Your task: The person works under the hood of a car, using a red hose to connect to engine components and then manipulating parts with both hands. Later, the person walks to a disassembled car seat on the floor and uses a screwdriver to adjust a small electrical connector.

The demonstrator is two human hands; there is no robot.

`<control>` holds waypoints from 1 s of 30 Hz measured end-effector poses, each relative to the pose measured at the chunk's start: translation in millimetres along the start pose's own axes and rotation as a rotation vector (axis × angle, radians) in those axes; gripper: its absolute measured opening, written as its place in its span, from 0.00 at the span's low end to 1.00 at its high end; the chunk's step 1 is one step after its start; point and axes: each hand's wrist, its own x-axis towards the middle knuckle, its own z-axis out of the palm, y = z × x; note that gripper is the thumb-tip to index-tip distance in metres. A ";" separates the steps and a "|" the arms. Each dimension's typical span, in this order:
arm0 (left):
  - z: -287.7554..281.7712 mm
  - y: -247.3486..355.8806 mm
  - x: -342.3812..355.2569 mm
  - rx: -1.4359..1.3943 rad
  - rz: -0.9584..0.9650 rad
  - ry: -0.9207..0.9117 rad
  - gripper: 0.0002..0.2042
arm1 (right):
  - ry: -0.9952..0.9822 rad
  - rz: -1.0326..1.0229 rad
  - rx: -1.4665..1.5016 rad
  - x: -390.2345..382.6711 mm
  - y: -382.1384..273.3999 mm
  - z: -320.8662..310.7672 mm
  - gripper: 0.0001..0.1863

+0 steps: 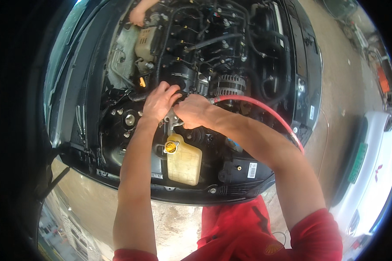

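My left hand has its fingers curled over something hidden in the engine bay, just left of my right hand. The right one is closed on the end of a red hose fitting or tool, mostly covered by the fingers; the red hose runs from there to the lower right. A silver metal part shows beneath both hands. Below sits a cream plastic reservoir with a yellow cap. The ribbed alternator is to the upper right of my hands.
Another person's hand reaches into the engine bay at the top left. The car's front edge crosses below my forearms. A white car stands on the right beside assorted parts on the floor.
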 end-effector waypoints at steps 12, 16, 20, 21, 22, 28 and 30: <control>-8.4 1.3 -2.9 -0.007 -0.001 -0.020 0.13 | -0.052 0.060 -0.066 -3.6 -14.3 -10.3 0.21; -6.3 -1.1 -4.8 0.006 0.011 -0.016 0.14 | -0.006 0.122 -0.067 -14.2 -19.5 -16.2 0.26; -6.5 0.6 -6.0 0.024 0.016 -0.009 0.14 | 0.043 0.291 0.015 -53.4 -28.6 -48.8 0.27; -7.5 1.1 -5.8 0.028 0.026 -0.008 0.14 | 0.018 0.344 0.012 -68.5 -30.9 -61.0 0.24; -8.5 2.1 -6.5 0.035 0.031 -0.010 0.14 | 0.048 0.396 -0.021 -90.3 -34.0 -72.0 0.22; -16.1 9.6 -9.5 0.020 -0.018 -0.065 0.15 | 0.236 0.766 0.081 -281.1 -49.7 -106.6 0.28; -20.1 12.2 -8.7 0.035 -0.050 -0.125 0.17 | 0.286 0.875 0.093 -358.2 -56.2 -90.8 0.27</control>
